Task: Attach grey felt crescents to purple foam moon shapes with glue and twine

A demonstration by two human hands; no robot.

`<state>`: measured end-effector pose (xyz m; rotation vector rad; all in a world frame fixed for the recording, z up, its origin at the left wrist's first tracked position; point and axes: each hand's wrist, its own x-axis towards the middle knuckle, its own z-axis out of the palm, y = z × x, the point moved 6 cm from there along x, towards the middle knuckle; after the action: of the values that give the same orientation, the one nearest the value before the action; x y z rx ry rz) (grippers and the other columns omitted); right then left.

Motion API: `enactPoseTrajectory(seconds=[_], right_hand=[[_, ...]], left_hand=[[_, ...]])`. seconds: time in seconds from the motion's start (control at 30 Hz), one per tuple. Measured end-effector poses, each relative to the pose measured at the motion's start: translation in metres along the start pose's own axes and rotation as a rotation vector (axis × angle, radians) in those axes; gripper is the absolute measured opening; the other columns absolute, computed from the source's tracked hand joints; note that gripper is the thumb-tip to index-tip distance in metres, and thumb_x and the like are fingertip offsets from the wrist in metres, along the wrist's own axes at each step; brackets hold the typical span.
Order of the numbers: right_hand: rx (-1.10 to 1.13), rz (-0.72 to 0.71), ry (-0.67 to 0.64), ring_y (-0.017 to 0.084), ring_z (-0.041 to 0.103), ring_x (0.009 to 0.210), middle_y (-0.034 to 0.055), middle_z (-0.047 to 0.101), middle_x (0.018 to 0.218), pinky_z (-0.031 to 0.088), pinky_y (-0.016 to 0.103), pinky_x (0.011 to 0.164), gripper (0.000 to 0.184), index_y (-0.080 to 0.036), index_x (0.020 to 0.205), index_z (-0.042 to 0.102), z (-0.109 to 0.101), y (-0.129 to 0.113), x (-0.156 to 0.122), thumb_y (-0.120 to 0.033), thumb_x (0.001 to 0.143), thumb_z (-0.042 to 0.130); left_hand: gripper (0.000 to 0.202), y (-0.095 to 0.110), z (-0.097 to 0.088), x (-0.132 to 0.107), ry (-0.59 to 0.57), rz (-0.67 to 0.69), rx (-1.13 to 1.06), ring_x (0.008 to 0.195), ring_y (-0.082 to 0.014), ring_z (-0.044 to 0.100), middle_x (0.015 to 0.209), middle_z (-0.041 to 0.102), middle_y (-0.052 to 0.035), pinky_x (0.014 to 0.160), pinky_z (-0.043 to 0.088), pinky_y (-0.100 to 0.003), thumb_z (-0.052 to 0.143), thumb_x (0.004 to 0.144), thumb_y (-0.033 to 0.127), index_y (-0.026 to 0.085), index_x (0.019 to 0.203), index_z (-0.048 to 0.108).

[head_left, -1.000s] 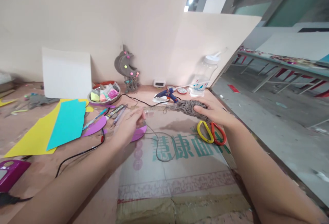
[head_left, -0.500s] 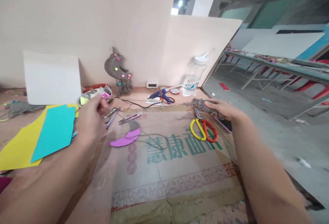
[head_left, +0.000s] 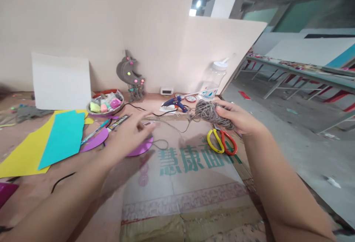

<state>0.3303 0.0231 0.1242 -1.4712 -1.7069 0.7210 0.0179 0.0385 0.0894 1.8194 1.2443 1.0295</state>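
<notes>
My right hand (head_left: 240,119) is closed around a ball of grey-brown twine (head_left: 206,110), held just above the cardboard sheet (head_left: 194,186). A thin strand runs left from the ball to the fingertips of my left hand (head_left: 129,135), which is blurred and appears pinched on it. Under my left hand lies a purple foam crescent (head_left: 141,148). Scissors with yellow and red handles (head_left: 222,143) rest on the cardboard below the ball.
Teal sheet (head_left: 62,138) on a yellow sheet (head_left: 22,157) lies left. A metal bowl of coloured bits (head_left: 105,106), a moon ornament (head_left: 130,73), a blue glue gun (head_left: 173,103) and a plastic bottle (head_left: 212,81) line the back. The table edge runs along the right.
My left hand swung out to the left, then came back right toward the ball. My right hand lifted the twine ball off the table.
</notes>
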Motion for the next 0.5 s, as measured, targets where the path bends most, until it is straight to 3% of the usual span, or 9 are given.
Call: enactPoseTrajectory(seconds=[0.1,0.17,0.27,0.37,0.5], right_hand=[[0.172,-0.011,-0.095,0.023,0.064,0.084,0.0072,0.067,0.094,0.051,0.033,0.071,0.047,-0.022,0.104,0.068,0.026,-0.021,-0.004,-0.057,0.073,0.061],[0.254,0.004,-0.131,0.021,0.063,0.081,0.0065,0.067,0.091,0.051,0.031,0.068,0.042,-0.022,0.104,0.067,0.039,-0.026,-0.005,-0.052,0.074,0.063],[0.37,0.089,-0.221,0.015,0.059,0.062,0.0036,0.065,0.081,0.045,0.025,0.049,0.04,-0.024,0.108,0.065,0.058,-0.024,-0.007,-0.048,0.076,0.063],[0.429,0.141,-0.282,0.011,0.055,0.057,0.002,0.063,0.077,0.041,0.021,0.044,0.036,-0.023,0.105,0.064,0.072,-0.022,-0.008,-0.045,0.076,0.064],[0.452,0.173,-0.267,0.01,0.054,0.056,0.002,0.062,0.075,0.04,0.02,0.044,0.032,-0.02,0.095,0.066,0.076,-0.02,-0.006,-0.043,0.074,0.066]], left_hand=[[0.055,0.003,0.047,-0.02,-0.337,-0.139,-0.264,0.062,-0.0148,0.056,0.091,0.066,-0.0049,0.056,0.042,-0.025,0.061,0.076,0.041,0.026,0.128,0.05],[0.061,0.006,0.058,-0.027,-0.332,-0.119,-0.35,0.065,-0.0129,0.056,0.103,0.063,-0.0066,0.058,0.043,-0.025,0.063,0.075,0.043,0.025,0.131,0.044],[0.05,0.005,0.067,-0.031,-0.324,-0.104,-0.373,0.065,-0.0101,0.053,0.111,0.06,-0.007,0.058,0.042,-0.024,0.061,0.076,0.044,0.022,0.121,0.052],[0.039,0.008,0.067,-0.031,-0.306,-0.079,-0.429,0.07,-0.011,0.054,0.102,0.062,-0.0054,0.061,0.041,-0.024,0.061,0.078,0.04,0.019,0.111,0.059],[0.025,0.012,0.056,-0.03,-0.237,-0.11,-0.4,0.067,-0.0124,0.055,0.076,0.063,-0.0025,0.06,0.042,-0.024,0.061,0.078,0.038,0.016,0.087,0.067]])
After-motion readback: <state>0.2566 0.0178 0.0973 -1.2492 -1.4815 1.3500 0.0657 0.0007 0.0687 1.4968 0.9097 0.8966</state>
